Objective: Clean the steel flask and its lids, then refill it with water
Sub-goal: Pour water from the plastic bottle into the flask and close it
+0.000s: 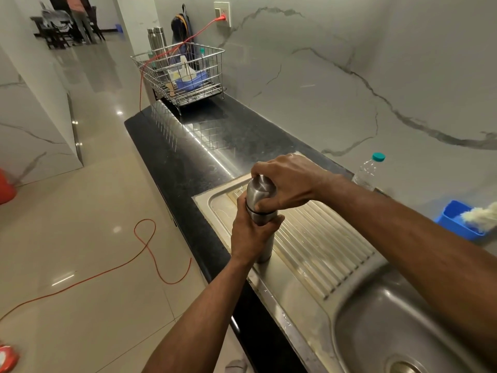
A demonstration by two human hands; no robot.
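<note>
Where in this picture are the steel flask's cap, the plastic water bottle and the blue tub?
cap (pixel 257 188): head view, bare steel dome below the fingers.
plastic water bottle (pixel 366 172): head view, clear body.
blue tub (pixel 454 220): head view, front wall.

Steel flask (pixel 259 203): I read no brand or lettering on its body.
Plastic bottle (pixel 367 172): I see no label I can read.
Wall socket (pixel 222 13): no markings I can make out.
</note>
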